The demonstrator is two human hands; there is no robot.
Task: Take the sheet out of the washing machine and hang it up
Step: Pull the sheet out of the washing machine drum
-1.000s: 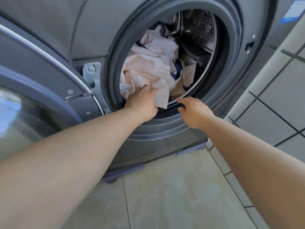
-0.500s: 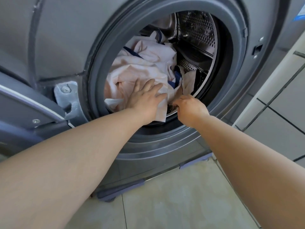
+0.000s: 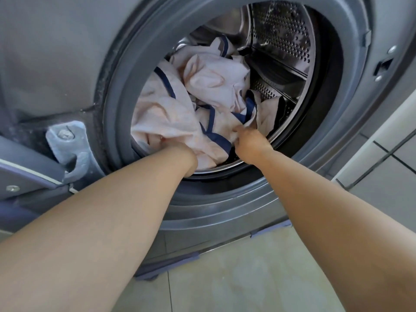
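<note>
A crumpled pale pink sheet (image 3: 171,113) with dark blue trim fills the left and lower part of the drum of the grey washing machine (image 3: 247,212). My left hand (image 3: 186,156) has gone in under the sheet's lower fold at the drum's front lip; its fingers are hidden by the cloth. My right hand (image 3: 249,143) reaches in beside it and pinches a fold of the sheet near the blue trim, fingers curled into the cloth.
The machine's door (image 3: 24,167) hangs open at the left on its hinge (image 3: 65,140). The perforated steel drum wall (image 3: 281,34) shows at the upper right. A tiled wall (image 3: 387,158) stands at the right, and beige floor tiles (image 3: 236,278) lie below.
Both hands have pushed deeper into the drum. My left hand slid from on top of the sheet to under its lower fold. My right hand went from the rim to the cloth.
</note>
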